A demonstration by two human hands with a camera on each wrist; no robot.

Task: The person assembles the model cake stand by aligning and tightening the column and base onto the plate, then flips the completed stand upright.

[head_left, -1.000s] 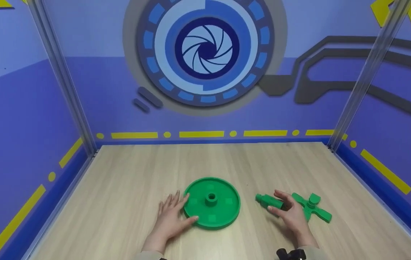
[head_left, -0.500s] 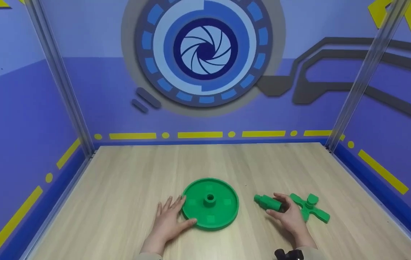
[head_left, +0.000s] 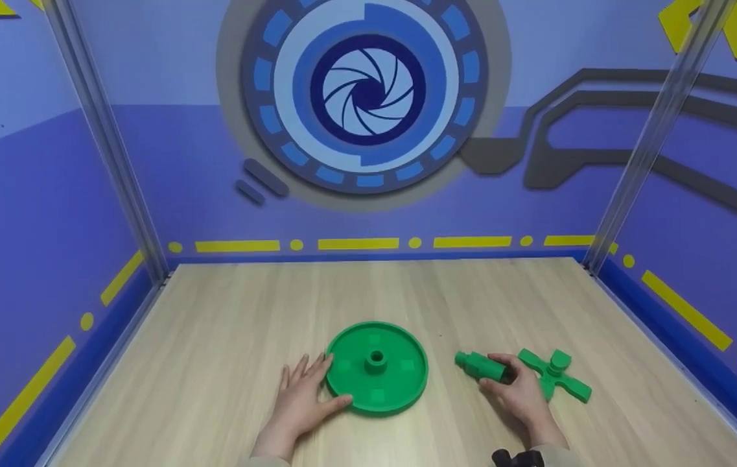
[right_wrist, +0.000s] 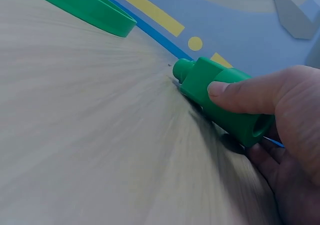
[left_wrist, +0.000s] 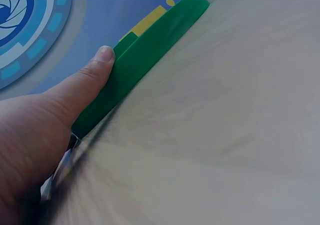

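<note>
A round green disc [head_left: 404,395] with a raised rim and a hollow central stub lies flat on the table. My left hand [head_left: 303,402] rests at its left side, fingers spread and fairly straight, thumb and a finger touching the rim. In the left wrist view the thumb [left_wrist: 85,80] lies along the disc's edge. To the right, my right hand [head_left: 527,395] pinches a green hollow cylinder [right_wrist: 200,80] between thumb and fingers. Its narrow knobbed tip points toward the disc side, and an open hole shows at the other end.
A green cross-shaped piece [head_left: 575,387] with several arms and a central knob lies just right of my right hand, partly hidden by it. The wooden table [head_left: 264,305] is bounded by blue printed panels at the back and sides.
The head view has shifted slightly. My right fingers sit a touch lower on the green cylinder; the left hand and the disc have hardly moved.
</note>
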